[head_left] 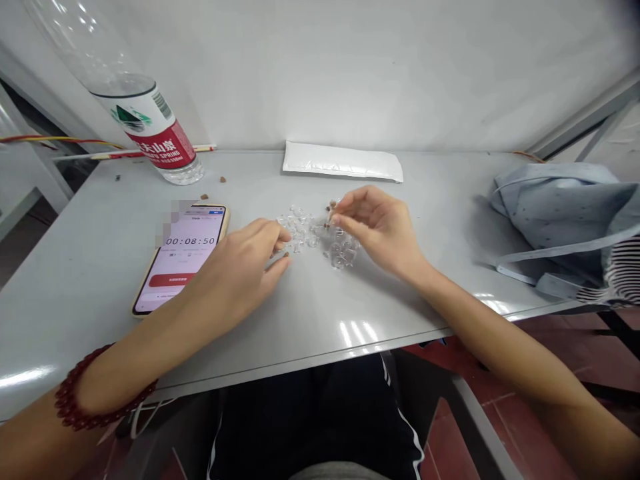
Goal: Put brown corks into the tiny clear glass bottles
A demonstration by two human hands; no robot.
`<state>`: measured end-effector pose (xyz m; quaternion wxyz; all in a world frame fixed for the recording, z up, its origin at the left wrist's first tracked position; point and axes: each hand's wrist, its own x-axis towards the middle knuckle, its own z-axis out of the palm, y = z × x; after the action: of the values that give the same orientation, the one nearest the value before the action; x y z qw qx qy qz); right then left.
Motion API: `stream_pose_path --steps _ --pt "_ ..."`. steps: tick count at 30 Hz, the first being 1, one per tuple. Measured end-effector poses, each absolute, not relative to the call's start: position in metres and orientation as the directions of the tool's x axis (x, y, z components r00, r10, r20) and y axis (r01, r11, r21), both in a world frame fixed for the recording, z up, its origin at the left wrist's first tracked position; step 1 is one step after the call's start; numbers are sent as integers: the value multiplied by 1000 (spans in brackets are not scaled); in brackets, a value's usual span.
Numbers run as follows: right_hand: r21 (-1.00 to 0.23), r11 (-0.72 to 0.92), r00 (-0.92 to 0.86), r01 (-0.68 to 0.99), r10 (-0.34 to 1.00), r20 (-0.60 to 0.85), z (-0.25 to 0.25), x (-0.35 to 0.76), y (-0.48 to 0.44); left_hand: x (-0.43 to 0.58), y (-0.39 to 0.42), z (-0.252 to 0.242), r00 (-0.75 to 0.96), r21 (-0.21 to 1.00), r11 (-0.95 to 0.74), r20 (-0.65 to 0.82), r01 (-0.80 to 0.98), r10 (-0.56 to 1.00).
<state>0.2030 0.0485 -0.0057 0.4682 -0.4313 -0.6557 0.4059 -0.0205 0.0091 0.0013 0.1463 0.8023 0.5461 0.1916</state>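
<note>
A loose pile of small clear beads (320, 239) lies in the middle of the grey table (320, 313). My left hand (240, 267) rests at the pile's left edge, thumb and fingers pinched on a tiny brown piece. My right hand (380, 223) hovers over the pile's right side, its fingertips pinched around a small brown piece near the top of the beads. A red bead bracelet (83, 400) circles my left wrist.
A phone (183, 257) showing a timer lies left of my left hand. A water bottle (150, 130) lies at the back left, a white padded envelope (343, 161) at the back, a light blue cloth bag (565, 213) at the right. Small brown bits (204, 197) dot the table near the bottle.
</note>
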Motion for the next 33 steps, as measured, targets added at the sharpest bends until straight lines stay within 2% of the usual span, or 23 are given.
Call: stream_pose_path --steps 3,5,10,14,18,21,26,29,33 --pt "-843 344 -109 413 938 329 -14 219 73 -22 10 -4 340 347 -354 104 869 935" --pt "-812 330 -106 482 942 319 -19 227 86 -20 11 -6 364 297 -368 69 881 929" --pt "-618 394 -216 681 914 344 -24 228 89 -19 11 -7 396 210 -396 45 894 917" --pt "-537 584 -445 609 811 379 -15 222 72 -18 11 -6 385 220 -385 45 896 922" --pt "-530 705 -699 471 665 263 -1 223 60 -12 10 -2 318 194 -308 -20 931 948" --pt "-500 716 -757 487 632 168 4 226 59 -6 9 -1 258 126 -248 -70 960 963" --pt "-469 730 -784 497 610 119 2 227 62 -3 8 -4 251 70 -248 -33 966 967" --pt "-474 711 -759 520 638 125 -1 226 62 -5 9 -4 256 108 -251 -35 962 966" --pt "-485 693 -736 533 663 138 -4 224 60 -7 10 1 336 376 -309 -8 874 942"
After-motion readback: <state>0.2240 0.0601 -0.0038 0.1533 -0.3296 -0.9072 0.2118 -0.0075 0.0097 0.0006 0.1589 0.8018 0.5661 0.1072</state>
